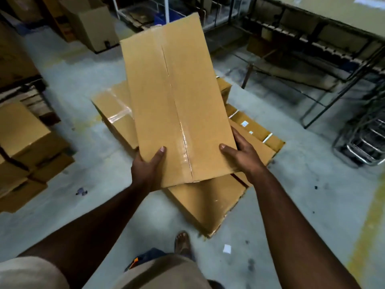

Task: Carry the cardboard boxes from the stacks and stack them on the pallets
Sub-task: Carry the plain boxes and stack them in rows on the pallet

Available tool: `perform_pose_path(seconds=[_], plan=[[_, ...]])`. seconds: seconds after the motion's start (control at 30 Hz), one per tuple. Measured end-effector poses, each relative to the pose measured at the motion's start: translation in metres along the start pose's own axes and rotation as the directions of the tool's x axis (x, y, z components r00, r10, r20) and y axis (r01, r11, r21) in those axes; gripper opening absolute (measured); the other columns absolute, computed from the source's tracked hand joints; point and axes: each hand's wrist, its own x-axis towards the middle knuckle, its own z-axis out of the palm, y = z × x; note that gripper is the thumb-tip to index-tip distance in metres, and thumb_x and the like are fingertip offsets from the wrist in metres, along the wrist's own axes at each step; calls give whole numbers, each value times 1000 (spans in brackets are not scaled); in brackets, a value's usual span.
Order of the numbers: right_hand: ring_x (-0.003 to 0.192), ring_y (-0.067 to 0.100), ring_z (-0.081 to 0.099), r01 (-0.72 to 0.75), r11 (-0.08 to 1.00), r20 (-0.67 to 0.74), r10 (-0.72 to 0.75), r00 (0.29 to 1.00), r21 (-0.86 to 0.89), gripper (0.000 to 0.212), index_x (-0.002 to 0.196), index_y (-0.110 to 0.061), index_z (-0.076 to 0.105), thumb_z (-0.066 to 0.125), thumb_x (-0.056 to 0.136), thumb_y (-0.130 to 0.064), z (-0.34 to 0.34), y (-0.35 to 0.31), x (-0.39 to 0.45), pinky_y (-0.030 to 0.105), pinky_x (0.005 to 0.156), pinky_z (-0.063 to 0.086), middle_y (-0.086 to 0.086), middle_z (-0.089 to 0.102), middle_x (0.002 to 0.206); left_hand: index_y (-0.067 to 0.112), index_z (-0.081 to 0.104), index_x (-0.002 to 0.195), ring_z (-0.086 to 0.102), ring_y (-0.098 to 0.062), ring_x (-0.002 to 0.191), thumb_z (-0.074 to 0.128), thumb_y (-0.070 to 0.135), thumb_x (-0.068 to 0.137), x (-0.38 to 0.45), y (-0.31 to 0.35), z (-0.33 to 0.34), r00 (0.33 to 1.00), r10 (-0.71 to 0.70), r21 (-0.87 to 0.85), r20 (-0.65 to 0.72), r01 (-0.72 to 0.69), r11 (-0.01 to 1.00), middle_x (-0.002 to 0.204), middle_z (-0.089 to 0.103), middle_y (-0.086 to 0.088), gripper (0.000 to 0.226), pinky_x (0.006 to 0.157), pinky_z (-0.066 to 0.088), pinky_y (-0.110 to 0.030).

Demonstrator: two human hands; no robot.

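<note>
I hold a long taped cardboard box (175,97) out in front of me, its far end tilted up. My left hand (145,165) grips its near left corner, thumb on top. My right hand (241,155) grips the near right corner, thumb on top and fingers underneath. Below it, on the floor, lies a low layer of flat cardboard boxes (208,201). One of them, with shiny tape (112,109), shows at the left, and others with white labels (250,126) at the right. Whatever is under those boxes is hidden.
A stack of brown boxes (27,147) stands at the left. More boxes (91,24) are at the back left. A metal-framed table (325,21) with cardboard beneath runs along the right, and a wire rack (366,138) sits beside it. My foot (182,241) is near the pile.
</note>
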Motion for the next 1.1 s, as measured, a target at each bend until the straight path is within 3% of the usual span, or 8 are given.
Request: perform_pose_path(seconds=[0.07, 0.23, 0.3, 0.4, 0.53, 0.77, 0.87, 1.1], plan=[[116, -6, 64, -2, 1000, -41, 3, 999, 19, 72, 153, -46, 46, 79, 92, -27, -38, 9, 1, 20, 97, 53, -22, 65, 137, 23, 57, 134, 65, -17, 111, 86, 60, 74, -9, 7, 43, 998, 20, -8, 54, -20, 1000, 116, 67, 13, 77, 99, 55, -39], [118, 1, 66, -30, 1000, -82, 31, 996, 9, 68, 153, -44, 47, 78, 94, -34, -127, 30, 21, 38, 107, 53, -19, 66, 137, 18, 55, 144, 66, -22, 117, 86, 70, 65, -31, 25, 135, 995, -3, -5, 100, 3, 1000, 129, 68, 4, 99, 102, 54, -42], [114, -4, 66, -28, 999, -80, 29, 996, 16, 67, 154, -44, 47, 77, 95, -31, -160, 37, 31, 30, 101, 55, -22, 66, 135, 20, 54, 143, 65, -23, 117, 84, 76, 61, -36, 27, 170, 995, -13, 5, 101, 13, 1000, 130, 67, 3, 104, 103, 54, -49], [110, -9, 65, -4, 1000, -43, 5, 999, 18, 67, 153, -42, 48, 77, 95, -29, -225, 56, 62, 14, 87, 56, -24, 66, 133, 21, 50, 143, 64, -24, 116, 83, 66, 73, -48, 31, 239, 996, -8, 20, 89, 6, 1000, 129, 65, 4, 89, 101, 55, -51], [122, 7, 65, -11, 1000, 25, 11, 1000, -25, 68, 151, -51, 47, 79, 92, -37, -311, 85, 105, 38, 103, 55, -22, 65, 137, 22, 51, 142, 66, -20, 110, 82, 63, 77, -65, 31, 327, 999, -16, -6, 48, 16, 1000, 125, 67, 4, 83, 95, 59, -48], [122, 5, 63, -19, 998, 156, 28, 987, -58, 68, 152, -50, 47, 78, 92, -37, -454, 108, 175, 34, 101, 53, -23, 65, 137, 28, 49, 140, 67, -21, 111, 85, 73, 64, -91, 45, 476, 993, -117, -93, 5, 116, 989, 124, 67, 7, 95, 94, 60, -51], [123, 7, 64, -48, 995, 188, 63, 980, -86, 67, 151, -49, 48, 79, 92, -36, -498, 117, 214, 39, 106, 52, -21, 65, 138, 32, 50, 134, 68, -20, 111, 84, 68, 71, -92, 49, 527, 990, -138, -123, 21, 140, 983, 123, 67, 9, 80, 93, 60, -50], [127, 19, 64, -122, 976, 307, 174, 936, -181, 59, 146, -50, 53, 73, 96, -27, -570, 147, 352, 54, 114, 45, -16, 67, 138, 33, 41, 144, 70, -19, 111, 88, 72, 63, -55, 50, 632, 967, -214, -176, 135, 236, 956, 129, 66, 8, 102, 89, 63, -46]])
